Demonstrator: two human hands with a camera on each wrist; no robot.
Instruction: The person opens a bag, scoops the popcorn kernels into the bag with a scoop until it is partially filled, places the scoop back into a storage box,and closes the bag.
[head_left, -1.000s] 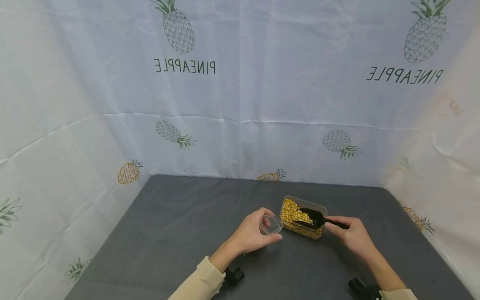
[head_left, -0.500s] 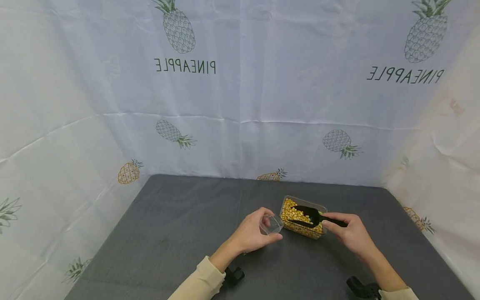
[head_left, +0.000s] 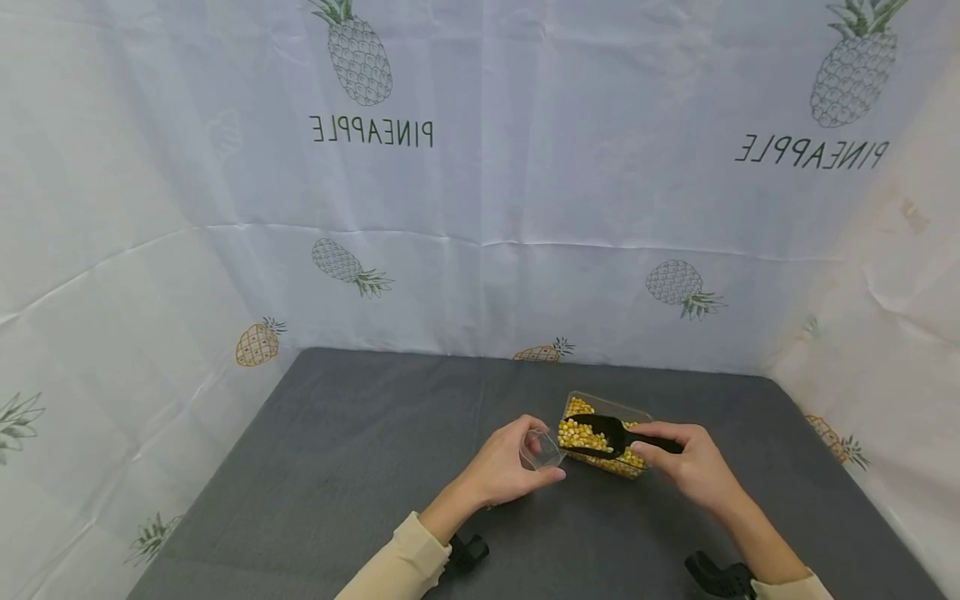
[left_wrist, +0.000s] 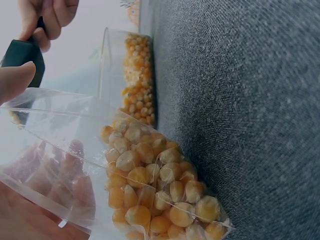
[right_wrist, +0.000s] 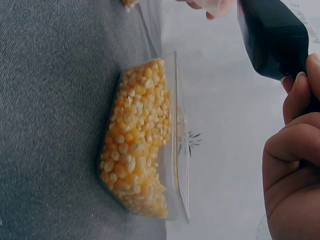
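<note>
Curved round the mouth of a clear plastic bag, my left hand holds it spread, thumb on the near side. Corn kernels fill the bag's lower part, close to the table in the left wrist view. My right hand grips the handle of a black scoop heaped with yellow kernels. The scoop is above a clear rectangular container, its tip right by the bag's mouth. Seen from the right wrist, kernels lie in the container, heaped higher toward one end.
A dark grey cloth covers the table. Behind it and at both sides hangs a pale curtain printed with pineapples. Black wrist mounts sit at both cuffs.
My right hand has moved the loaded scoop leftward, from over the container's right part to the bag's mouth. My left hand and the bag have stayed in place.
</note>
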